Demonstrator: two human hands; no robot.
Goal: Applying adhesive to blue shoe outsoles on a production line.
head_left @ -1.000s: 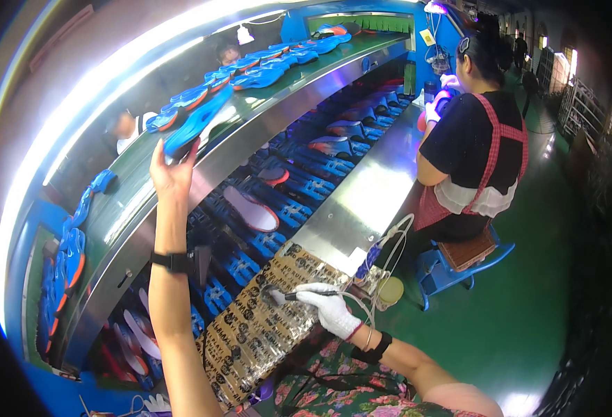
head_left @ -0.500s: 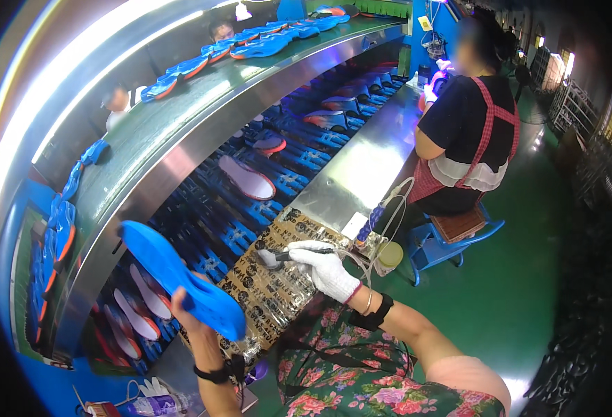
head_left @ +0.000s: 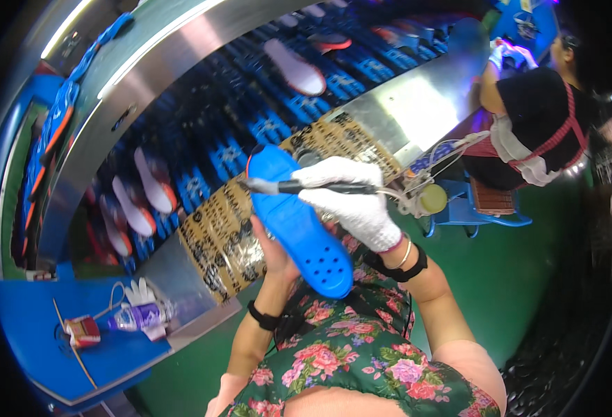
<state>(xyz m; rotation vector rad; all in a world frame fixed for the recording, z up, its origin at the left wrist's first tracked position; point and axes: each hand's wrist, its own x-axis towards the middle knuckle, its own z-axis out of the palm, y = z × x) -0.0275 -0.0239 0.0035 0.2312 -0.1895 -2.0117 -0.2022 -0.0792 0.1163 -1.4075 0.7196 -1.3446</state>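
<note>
My bare left hand [head_left: 278, 254] grips a blue shoe sole [head_left: 306, 240] from its left edge and underneath, tilted above the bench's near edge. Small dark holes dot the sole's near end. In a white knit glove, my right hand [head_left: 351, 201] is closed around the black handle of a brush [head_left: 288, 187], with a thin pale tube running from its rear end. The brush's grey tip lies over the sole's far part; whether it touches cannot be made out. Below both is a bench top covered with printed brown tape [head_left: 222, 233].
Beyond the bench, a rack line carries pale soles [head_left: 295, 68] and blue parts. A metal-sided conveyor [head_left: 174, 52] curves along the left. A purple-labelled bottle [head_left: 139, 316] lies at lower left. At right a co-worker [head_left: 539, 125] sits on a blue stool [head_left: 459, 201] near a yellowish tub [head_left: 433, 199].
The sole has come right and nearer my body, its holed face now showing. My right hand has raised the brush from the taped bench to above the sole. The view has tipped down.
</note>
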